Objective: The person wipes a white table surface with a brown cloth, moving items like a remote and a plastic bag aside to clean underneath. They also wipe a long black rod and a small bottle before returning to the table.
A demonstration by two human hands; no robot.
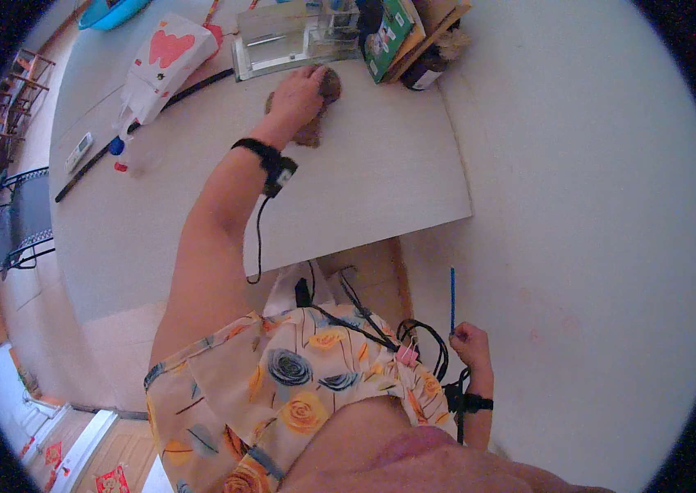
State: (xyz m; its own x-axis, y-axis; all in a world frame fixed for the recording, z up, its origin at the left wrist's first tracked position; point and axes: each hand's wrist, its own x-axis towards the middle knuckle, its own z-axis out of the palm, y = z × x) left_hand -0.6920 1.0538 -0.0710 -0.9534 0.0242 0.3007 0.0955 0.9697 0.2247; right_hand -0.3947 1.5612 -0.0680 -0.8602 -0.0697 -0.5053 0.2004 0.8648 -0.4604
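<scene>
On the pale tabletop (372, 166), my left hand (298, 95) is closed over a bunched brown cloth (309, 134). Parts of the cloth show on both sides of the fingers; the palm side is hidden. Low on the right, close to the wall, my right hand (472, 345) pinches the lower end of a thin blue stick (452, 296), possibly a pencil, which points upright in the picture. Each wrist wears a black strap, and a cable runs from the left one.
A clear glass tank (274, 52) stands just beyond my left hand. Leaning books (394, 40) and a dark jar (425, 71) are by the wall (569, 185). Leftward lie a white plastic bag (166, 68), a long black rod (92, 166) and a remote control (80, 152).
</scene>
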